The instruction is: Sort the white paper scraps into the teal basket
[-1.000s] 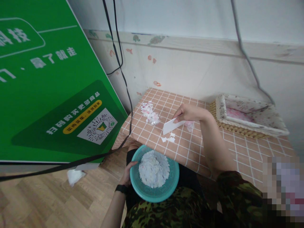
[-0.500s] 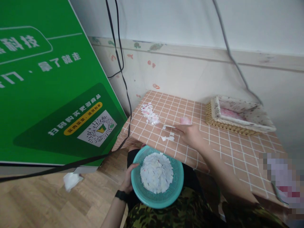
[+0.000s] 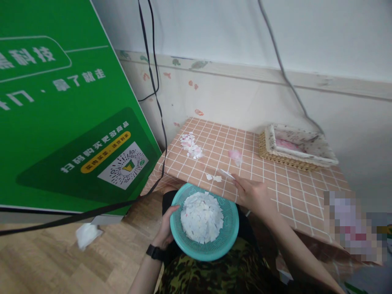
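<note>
Head view: your left grip [image 3: 167, 228] clasps the teal basket [image 3: 232, 222] over your lap, already heaped with white scraps [image 3: 202, 218]; your right grip [image 3: 252, 194] pinches a white card [image 3: 224, 173] near a few loose pieces [image 3: 217, 179]. Those and a farther pile [image 3: 192, 147] still lie on the desk [image 3: 245, 139].

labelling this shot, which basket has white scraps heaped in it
The round teal plastic basket; the rectangular cloth-lined wicker basket shows pink material inside.

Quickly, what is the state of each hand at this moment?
Left hand: closed on the turquoise basket's rim.
Right hand: closed, holding a flat white piece.
</note>
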Demonstrator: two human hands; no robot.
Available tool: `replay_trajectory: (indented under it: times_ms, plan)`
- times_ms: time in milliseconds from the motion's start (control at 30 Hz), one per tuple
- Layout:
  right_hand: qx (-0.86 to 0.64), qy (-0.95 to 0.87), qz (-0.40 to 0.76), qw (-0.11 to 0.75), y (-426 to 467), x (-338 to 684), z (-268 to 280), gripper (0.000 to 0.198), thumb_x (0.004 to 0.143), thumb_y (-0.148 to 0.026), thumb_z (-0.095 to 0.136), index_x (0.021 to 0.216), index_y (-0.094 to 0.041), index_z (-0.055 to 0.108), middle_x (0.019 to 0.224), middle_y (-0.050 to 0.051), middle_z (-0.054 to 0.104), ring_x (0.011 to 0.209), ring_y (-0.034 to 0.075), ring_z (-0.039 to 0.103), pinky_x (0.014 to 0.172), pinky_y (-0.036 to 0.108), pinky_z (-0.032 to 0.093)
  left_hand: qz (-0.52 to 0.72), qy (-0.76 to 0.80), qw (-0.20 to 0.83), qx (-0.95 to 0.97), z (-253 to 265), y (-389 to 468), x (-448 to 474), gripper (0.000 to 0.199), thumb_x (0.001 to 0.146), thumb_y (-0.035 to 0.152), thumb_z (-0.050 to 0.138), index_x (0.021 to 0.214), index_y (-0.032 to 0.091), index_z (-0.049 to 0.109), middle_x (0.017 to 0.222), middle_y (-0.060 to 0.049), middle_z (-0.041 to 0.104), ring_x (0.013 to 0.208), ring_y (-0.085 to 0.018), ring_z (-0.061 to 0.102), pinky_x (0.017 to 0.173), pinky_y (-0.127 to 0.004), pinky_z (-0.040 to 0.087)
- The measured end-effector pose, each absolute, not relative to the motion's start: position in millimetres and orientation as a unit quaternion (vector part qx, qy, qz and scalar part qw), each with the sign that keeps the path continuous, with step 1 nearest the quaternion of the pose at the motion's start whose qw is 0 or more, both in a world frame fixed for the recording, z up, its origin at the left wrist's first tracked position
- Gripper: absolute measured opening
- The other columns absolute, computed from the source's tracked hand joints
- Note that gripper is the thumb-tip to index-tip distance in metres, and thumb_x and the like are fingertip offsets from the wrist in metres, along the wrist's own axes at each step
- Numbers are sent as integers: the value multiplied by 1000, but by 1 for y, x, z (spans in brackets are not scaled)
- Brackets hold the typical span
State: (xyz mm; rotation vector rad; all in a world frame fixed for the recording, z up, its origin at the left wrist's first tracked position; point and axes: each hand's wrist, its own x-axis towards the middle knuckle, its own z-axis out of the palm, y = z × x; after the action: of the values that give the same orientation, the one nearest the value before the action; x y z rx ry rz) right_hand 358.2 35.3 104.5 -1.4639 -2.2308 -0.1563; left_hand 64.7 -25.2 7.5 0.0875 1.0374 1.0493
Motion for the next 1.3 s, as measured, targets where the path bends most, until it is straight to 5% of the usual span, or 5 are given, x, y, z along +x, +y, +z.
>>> replay_trajectory:
  times_ms: [133, 467, 833, 1133, 1300]
  plan:
    - [-501, -828, -25, 252, 22, 354, 99, 29, 90, -19, 49, 114, -17, 64, 92, 7, 73, 72, 14, 67, 64, 24, 49, 471, 463, 749, 56, 13, -24, 62, 24, 74, 27, 63, 87, 9, 72, 79, -11, 76, 71, -25, 69, 76, -38, 51]
    - [-452, -857, 38, 246, 9, 330, 109, 34, 85, -13, 50, 117, -17, 62, 108, 9, 69, 93, 20, 67, 76, 31, 55, 470, 476, 743, 31, 20, -18, 52, 14, 71, 21, 64, 75, 10, 72, 67, -9, 75, 61, -23, 67, 70, -35, 52]
    - [-510, -823, -49, 244, -1, 322, 105, 39, 81, -4, 47, 114, -18, 63, 99, 7, 72, 77, 19, 69, 66, 29, 55, 492, 475, 728, 35, 19, -17, 52, 12, 69, 20, 66, 74, 11, 72, 63, -7, 74, 57, -21, 66, 65, -33, 51]
    - [-475, -830, 38, 290, 7, 323, 117, 33, 88, -13, 48, 116, -19, 62, 103, 6, 71, 80, 17, 68, 69, 27, 53, 489, 472, 733, 31, 13, -19, 52, 13, 70, 20, 65, 76, 10, 72, 71, -10, 76, 63, -22, 68, 68, -34, 52]
    - [-553, -798, -71, 227, 29, 337, 118, 27, 88, -19, 48, 108, -18, 66, 71, 4, 71, 56, 16, 63, 52, 26, 45, 489, 466, 737, 27, 14, -19, 48, 14, 71, 20, 65, 77, 10, 72, 70, -8, 75, 61, -22, 67, 66, -33, 52]
